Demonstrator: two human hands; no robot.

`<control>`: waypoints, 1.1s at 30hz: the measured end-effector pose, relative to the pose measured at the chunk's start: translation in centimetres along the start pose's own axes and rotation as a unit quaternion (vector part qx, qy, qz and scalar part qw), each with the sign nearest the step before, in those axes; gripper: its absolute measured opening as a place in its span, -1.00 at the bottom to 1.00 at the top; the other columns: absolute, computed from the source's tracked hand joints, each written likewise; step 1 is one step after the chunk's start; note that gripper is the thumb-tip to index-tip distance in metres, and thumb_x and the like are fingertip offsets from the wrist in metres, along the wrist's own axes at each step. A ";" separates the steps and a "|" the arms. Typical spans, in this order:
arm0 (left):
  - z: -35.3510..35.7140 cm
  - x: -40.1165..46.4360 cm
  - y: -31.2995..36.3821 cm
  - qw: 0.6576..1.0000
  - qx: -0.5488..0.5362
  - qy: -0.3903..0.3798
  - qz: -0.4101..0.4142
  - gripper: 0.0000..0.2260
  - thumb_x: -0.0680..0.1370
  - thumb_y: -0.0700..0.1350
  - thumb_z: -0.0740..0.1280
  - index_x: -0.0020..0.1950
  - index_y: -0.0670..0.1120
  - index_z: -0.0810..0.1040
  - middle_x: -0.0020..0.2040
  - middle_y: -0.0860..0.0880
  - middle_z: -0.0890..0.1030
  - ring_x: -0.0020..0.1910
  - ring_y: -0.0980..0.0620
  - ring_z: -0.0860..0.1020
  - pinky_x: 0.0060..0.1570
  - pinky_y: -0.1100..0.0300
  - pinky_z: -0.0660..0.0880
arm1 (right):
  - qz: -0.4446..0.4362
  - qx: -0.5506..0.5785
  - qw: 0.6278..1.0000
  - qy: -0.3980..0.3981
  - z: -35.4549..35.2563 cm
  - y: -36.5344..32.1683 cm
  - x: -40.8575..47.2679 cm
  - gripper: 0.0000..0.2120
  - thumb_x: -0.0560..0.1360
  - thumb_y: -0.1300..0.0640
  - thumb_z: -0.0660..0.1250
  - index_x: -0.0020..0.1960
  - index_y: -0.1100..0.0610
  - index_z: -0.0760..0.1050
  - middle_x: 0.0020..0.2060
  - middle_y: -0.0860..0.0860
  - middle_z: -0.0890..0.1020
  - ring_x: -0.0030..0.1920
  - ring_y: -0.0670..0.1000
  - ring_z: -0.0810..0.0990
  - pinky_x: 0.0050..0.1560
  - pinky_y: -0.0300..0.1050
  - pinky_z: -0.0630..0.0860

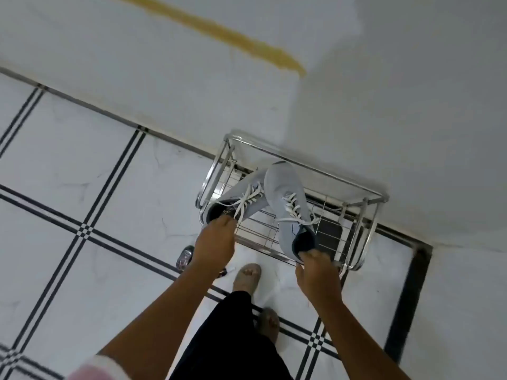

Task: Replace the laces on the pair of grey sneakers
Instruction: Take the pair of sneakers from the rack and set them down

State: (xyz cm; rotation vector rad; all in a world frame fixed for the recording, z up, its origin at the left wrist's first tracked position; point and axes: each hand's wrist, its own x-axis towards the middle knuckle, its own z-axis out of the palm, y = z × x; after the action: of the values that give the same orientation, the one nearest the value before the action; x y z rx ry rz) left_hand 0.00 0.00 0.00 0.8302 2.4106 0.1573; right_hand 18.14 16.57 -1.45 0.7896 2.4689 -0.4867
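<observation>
Sneakers: left sneaker (pixel 241 193) pinched at heel by my left hand (pixel 215 242); right sneaker (pixel 290 212) by my right hand (pixel 315 267), over rack (pixel 365 231).
Advice: lift both level, laces (pixel 247 200) clear of wires.

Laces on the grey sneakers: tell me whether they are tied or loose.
Loose. The white laces trail untied across both grey sneakers, threaded through the eyelets with ends dangling.

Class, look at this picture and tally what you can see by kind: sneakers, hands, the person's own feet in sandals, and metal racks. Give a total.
Grey sneakers: 2, left sneaker and right sneaker
Hands: 2, left hand and right hand
Sandalled feet: 2, front foot and rear foot
Metal racks: 1, wire rack
Total: 7
</observation>
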 end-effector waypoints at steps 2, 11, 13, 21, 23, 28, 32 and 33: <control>1.4 2.3 -1.2 0.996 0.073 0.005 0.045 -0.63 0.45 -0.36 0.28 0.24 -0.15 0.50 0.19 -0.10 0.52 0.13 -0.12 0.51 0.14 0.08 0.46 | -0.024 -0.095 0.995 0.012 1.0 0.8 2.0 -0.67 0.18 0.14 0.59 -0.09 0.17 0.64 -0.22 0.11 0.64 -0.22 0.15 0.60 -0.29 -0.01 0.54; 3.4 7.0 -4.8 0.908 0.376 -0.108 0.151 -0.67 0.50 -0.28 0.16 0.22 -0.09 0.52 -0.07 -0.03 0.68 0.10 -0.08 0.58 0.49 -0.04 -0.21 | -0.089 -0.165 0.980 -0.065 3.9 2.3 5.0 -0.84 0.37 0.24 0.38 -0.06 0.12 0.62 -0.13 0.06 0.67 0.15 0.17 0.53 0.15 0.07 0.43; 3.4 6.9 -4.9 0.901 0.392 -0.104 0.154 -0.69 0.50 -0.26 0.19 0.19 -0.07 0.55 -0.17 -0.01 0.68 0.02 -0.07 0.61 0.49 -0.05 -0.22 | -0.086 -0.134 0.986 -0.056 3.7 2.4 4.8 -0.81 0.28 0.29 0.46 -0.11 0.14 0.63 -0.20 0.09 0.67 0.03 0.16 0.61 0.06 0.08 0.53; 1.0 2.2 -0.7 0.918 0.325 -0.034 0.224 -0.76 0.43 -0.29 0.21 0.04 -0.13 0.56 -0.24 -0.06 0.65 -0.17 -0.12 0.62 0.47 0.04 0.04 | -0.045 0.106 0.993 0.010 1.9 2.5 -0.5 -0.91 0.52 0.21 0.28 -0.02 0.23 0.49 -0.16 0.16 0.57 -0.08 0.17 0.55 -0.17 -0.07 0.44; -0.3 -0.3 1.6 0.926 0.297 -0.051 0.227 -0.71 0.46 -0.26 0.23 0.18 -0.15 0.51 -0.13 -0.09 0.65 -0.11 -0.12 0.61 0.22 0.11 0.36 | -0.032 0.131 0.991 0.006 1.3 2.7 -2.9 -0.87 0.55 0.16 0.25 0.01 0.21 0.50 -0.13 0.14 0.58 -0.07 0.15 0.55 -0.14 -0.07 0.48; -0.8 -9.0 6.8 0.962 0.169 -0.104 0.185 -0.61 0.52 -0.18 0.25 0.36 -0.07 0.40 0.10 -0.10 0.60 -0.02 -0.13 0.58 -0.18 0.18 0.34 | -0.029 0.168 0.985 -0.030 1.6 4.7 -11.7 -0.82 0.54 0.13 0.24 0.11 0.14 0.51 -0.08 0.11 0.58 -0.07 0.12 0.56 -0.08 -0.03 0.53; 3.1 -16.8 8.6 0.970 0.099 -0.102 0.198 -0.59 0.47 -0.15 0.30 0.32 -0.08 0.42 0.10 -0.10 0.60 -0.02 -0.15 0.58 -0.11 0.14 0.37 | -0.047 0.197 0.979 -0.030 3.6 7.0 -19.3 -0.83 0.52 0.12 0.27 0.08 0.14 0.52 -0.11 0.09 0.60 -0.08 0.10 0.57 -0.05 0.03 0.54; 4.3 -18.3 8.7 0.972 0.085 -0.108 0.193 -0.60 0.46 -0.15 0.31 0.30 -0.09 0.44 0.08 -0.10 0.61 -0.03 -0.15 0.59 -0.13 0.13 0.38 | -0.047 0.201 0.978 -0.037 4.3 7.5 -20.8 -0.85 0.52 0.12 0.28 0.06 0.12 0.52 -0.13 0.06 0.60 -0.09 0.08 0.57 -0.06 0.02 0.54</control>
State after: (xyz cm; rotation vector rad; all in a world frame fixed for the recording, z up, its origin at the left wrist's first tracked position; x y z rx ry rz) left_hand 18.69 -4.30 7.89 1.3201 2.0585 0.0072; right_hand 38.96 11.29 5.27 0.7898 2.3766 -1.0555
